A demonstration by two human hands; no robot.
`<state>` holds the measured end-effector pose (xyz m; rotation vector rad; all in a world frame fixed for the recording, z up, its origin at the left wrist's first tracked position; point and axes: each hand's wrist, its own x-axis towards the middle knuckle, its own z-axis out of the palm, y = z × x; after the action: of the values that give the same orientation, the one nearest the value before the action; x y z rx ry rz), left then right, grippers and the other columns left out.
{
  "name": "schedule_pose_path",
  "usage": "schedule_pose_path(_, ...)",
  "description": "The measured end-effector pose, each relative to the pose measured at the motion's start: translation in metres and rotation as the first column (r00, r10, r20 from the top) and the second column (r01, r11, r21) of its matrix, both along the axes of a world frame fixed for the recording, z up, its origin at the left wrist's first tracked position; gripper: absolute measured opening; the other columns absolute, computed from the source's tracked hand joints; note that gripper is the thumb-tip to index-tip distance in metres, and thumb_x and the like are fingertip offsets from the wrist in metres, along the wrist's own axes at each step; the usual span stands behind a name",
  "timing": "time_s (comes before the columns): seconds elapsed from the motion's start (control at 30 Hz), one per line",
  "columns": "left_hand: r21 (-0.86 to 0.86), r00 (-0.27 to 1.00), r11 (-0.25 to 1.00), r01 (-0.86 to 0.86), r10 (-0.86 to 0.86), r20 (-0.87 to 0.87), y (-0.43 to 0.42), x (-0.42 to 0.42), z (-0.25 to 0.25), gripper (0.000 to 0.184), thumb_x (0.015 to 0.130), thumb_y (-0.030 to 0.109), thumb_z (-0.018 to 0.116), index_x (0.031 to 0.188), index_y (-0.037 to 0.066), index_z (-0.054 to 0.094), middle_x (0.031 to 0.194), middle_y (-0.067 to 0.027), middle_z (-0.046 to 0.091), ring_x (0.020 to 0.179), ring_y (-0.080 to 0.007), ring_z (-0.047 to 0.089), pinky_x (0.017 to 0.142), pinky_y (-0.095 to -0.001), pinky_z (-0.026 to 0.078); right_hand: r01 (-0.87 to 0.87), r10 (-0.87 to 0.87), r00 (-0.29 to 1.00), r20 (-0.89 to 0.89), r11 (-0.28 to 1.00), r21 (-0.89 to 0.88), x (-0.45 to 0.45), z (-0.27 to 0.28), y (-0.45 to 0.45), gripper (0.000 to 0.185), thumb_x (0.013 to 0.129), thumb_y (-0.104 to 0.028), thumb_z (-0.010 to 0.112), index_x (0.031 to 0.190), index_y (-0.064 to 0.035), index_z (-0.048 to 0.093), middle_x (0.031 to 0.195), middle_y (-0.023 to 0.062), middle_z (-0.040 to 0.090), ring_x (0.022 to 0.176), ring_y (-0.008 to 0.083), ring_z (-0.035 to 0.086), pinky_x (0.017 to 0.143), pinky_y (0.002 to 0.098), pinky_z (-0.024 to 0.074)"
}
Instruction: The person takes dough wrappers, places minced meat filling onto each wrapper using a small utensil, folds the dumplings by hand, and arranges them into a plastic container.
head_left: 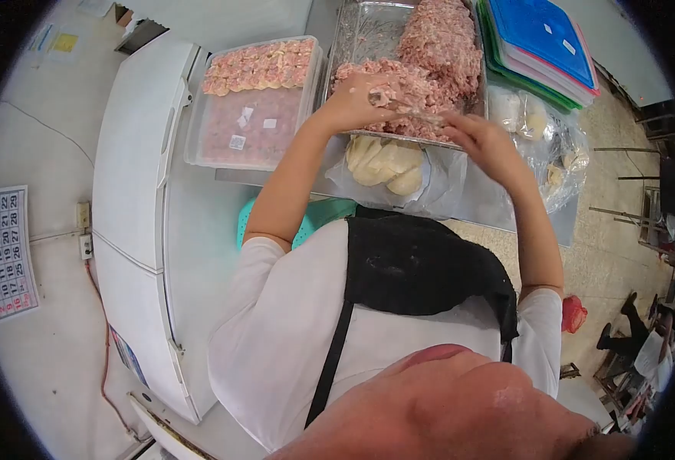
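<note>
A deep metal tray (481, 77) holds a large mass of ground meat (441, 38). Over its near left part, my left hand (356, 103) is cupped around a dumpling wrapper (378, 97) with a bit of meat on it, partly hidden by the fingers. My right hand (484, 144), at the tray's near right corner, grips a thin flat utensil (427, 117) that points toward the left hand. Its exact kind is blurred. Just below the tray, a pile of pale round dough wrappers (387, 165) lies on clear plastic.
Left of the tray stands a clear plastic container (199, 142) with rows of filled dumplings (261, 65). On the right are stacked coloured lids (540, 38) and plastic bags of dough (537, 123). A white refrigerator (134, 192) stands at left; a teal perforated basket (307, 226) sits below the table.
</note>
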<state>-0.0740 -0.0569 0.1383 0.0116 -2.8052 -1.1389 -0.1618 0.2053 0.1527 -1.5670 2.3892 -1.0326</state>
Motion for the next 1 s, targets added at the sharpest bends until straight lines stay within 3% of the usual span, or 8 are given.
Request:
schedule_pose_path(0.1, 0.006, 0.997, 1.000, -0.017, 0.016, 0.073, -0.010, -0.002, -0.010, 0.061, 0.067, 0.044, 0.080, 0.113, 0.007, 0.063, 0.112, -0.0124, 0.063, 0.111, -0.0270, 0.054, 0.097, -0.0350, 0.042, 0.069, -0.067, 0.998, -0.013, 0.987, 0.148, -0.010, 0.034, 0.013, 0.029, 0.090, -0.023, 0.057, 0.115, -0.0087, 0.061, 0.091, 0.0155, 0.064, 0.085, 0.0341, 0.062, 0.071, 0.0398, 0.0490)
schedule_pose_path(0.17, 0.025, 0.999, 0.999, -0.041, 0.041, -0.008, -0.013, 0.002, -0.015, 0.061, 0.067, 0.043, 0.080, 0.112, 0.006, 0.063, 0.112, -0.0121, 0.063, 0.111, -0.0271, 0.055, 0.096, -0.0349, 0.042, 0.115, -0.117, 0.993, 0.010, 0.987, 0.108, 0.002, 0.044, 0.008, 0.028, 0.091, -0.024, 0.057, 0.112, -0.0068, 0.063, 0.090, 0.0164, 0.064, 0.085, 0.0354, 0.062, 0.073, 0.0409, 0.0482)
schedule_pose_path(0.27, 0.064, 0.988, 0.998, 0.029, -0.038, 0.153, -0.008, 0.003, 0.011, 0.064, 0.066, 0.043, 0.081, 0.114, 0.005, 0.061, 0.115, -0.0135, 0.061, 0.111, -0.0269, 0.055, 0.097, -0.0345, 0.041, 0.117, -0.117, 0.993, -0.007, 0.991, 0.059, 0.012, 0.028, -0.005, 0.028, 0.091, -0.025, 0.057, 0.109, -0.0041, 0.064, 0.091, 0.0169, 0.064, 0.085, 0.0359, 0.062, 0.073, 0.0407, 0.0481)
schedule_pose_path(0.43, 0.108, 0.999, 0.993, -0.053, 0.054, -0.007, -0.028, 0.030, 0.012, 0.067, 0.068, 0.037, 0.080, 0.121, 0.003, 0.057, 0.117, -0.0146, 0.058, 0.105, -0.0243, 0.057, 0.094, -0.0350, 0.043, 0.180, -0.189, 0.979, 0.082, 0.978, 0.102, -0.014, 0.010, 0.013, 0.031, 0.091, -0.025, 0.057, 0.112, -0.0026, 0.063, 0.095, 0.0180, 0.066, 0.087, 0.0318, 0.063, 0.077, 0.0358, 0.0485)
schedule_pose_path(0.6, 0.207, 0.941, 0.919, -0.337, 0.318, 0.120, -0.107, 0.083, -0.012, 0.057, 0.071, 0.023, 0.075, 0.122, 0.006, 0.056, 0.107, -0.0128, 0.060, 0.095, -0.0238, 0.059, 0.083, -0.0334, 0.048, 0.386, -0.404, 0.846, 0.347, 0.914, 0.124, -0.011, -0.016, 0.060, 0.032, 0.094, -0.022, 0.057, 0.117, -0.0003, 0.062, 0.080, 0.0028, 0.062, 0.067, 0.0093, 0.054, 0.061, 0.0237, 0.0429)
schedule_pose_path(0.7, -0.187, 0.885, 0.870, -0.457, 0.422, -0.198, -0.138, 0.102, -0.033, 0.054, 0.072, 0.022, 0.074, 0.120, 0.005, 0.055, 0.106, -0.0139, 0.060, 0.092, -0.0271, 0.060, 0.081, -0.0349, 0.049, 0.526, -0.494, 0.649, 0.579, 0.841, 0.127, 0.004, -0.028, 0.079, 0.032, 0.095, -0.023, 0.055, 0.118, -0.0023, 0.062, 0.070, -0.0049, 0.050, 0.055, 0.0023, 0.040, 0.049, 0.0178, 0.0320)
schedule_pose_path(0.8, 0.007, 0.848, 0.862, -0.508, 0.501, -0.176, -0.152, 0.093, -0.054, 0.059, 0.073, 0.025, 0.073, 0.124, 0.007, 0.051, 0.107, -0.0181, 0.061, 0.091, -0.0296, 0.062, 0.081, -0.0360, 0.049, 0.574, -0.449, 0.556, 0.699, 0.816, 0.068, 0.019, -0.041, 0.084, 0.032, 0.096, -0.024, 0.054, 0.120, -0.0040, 0.061, 0.065, -0.0080, 0.043, 0.051, -0.0002, 0.034, 0.045, 0.0168, 0.0244)
schedule_pose_path(1.0, -0.203, 0.921, 0.907, -0.370, 0.386, 0.047, -0.127, 0.072, -0.039, 0.080, 0.079, 0.027, 0.068, 0.146, 0.017, 0.024, 0.109, -0.0235, 0.062, 0.095, -0.0387, 0.061, 0.083, -0.0432, 0.048, 0.608, -0.484, 0.561, 0.672, 0.791, 0.062, 0.033, -0.034, 0.064, 0.034, 0.097, -0.027, 0.052, 0.122, -0.0051, 0.060, 0.065, -0.0077, 0.043, 0.051, -0.0001, 0.034, 0.045, 0.0166, 0.0246)
